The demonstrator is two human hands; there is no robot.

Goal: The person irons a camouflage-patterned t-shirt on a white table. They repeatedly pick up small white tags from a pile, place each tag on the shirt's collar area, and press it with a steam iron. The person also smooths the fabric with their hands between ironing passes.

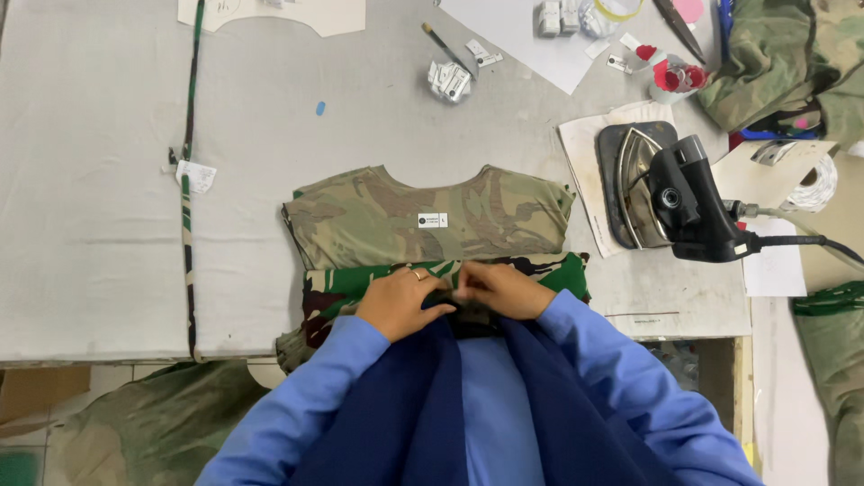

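Both hands meeting at the near edge of the desk (90,270), wrists angled inward, blue sleeves (630,378) running back toward the body. Left hand (396,301) lying knuckles up, ring showing on 1 finger, fingers (430,310) curled down and pinching a small dark piece (454,306) at the hem of the green camouflage garment (351,286). Right hand (499,290) pressing in from the other side, fingers bent and gripping the same dark piece, thumbs almost touching. Dark piece mostly hidden under the 2 hands, so not possible to tell what it is.

Green camouflage garment lying flat along the desk's front edge, partly hanging over it. Just beyond, touching it, a tan camouflage shirt (432,216) spread flat, neckline facing away, small white label (433,220) near the collar.

To the right, an iron (670,193) resting on its side on paper sheets (585,153), cord trailing off to the right. Further back, a crumpled wrapper (449,80), a pen (447,49), scissors (679,27) and piled camouflage cloth (792,63). On the left, a narrow camouflage strip (188,180) running across the desk, paper tag (196,175) attached. Nothing blocking the hands.
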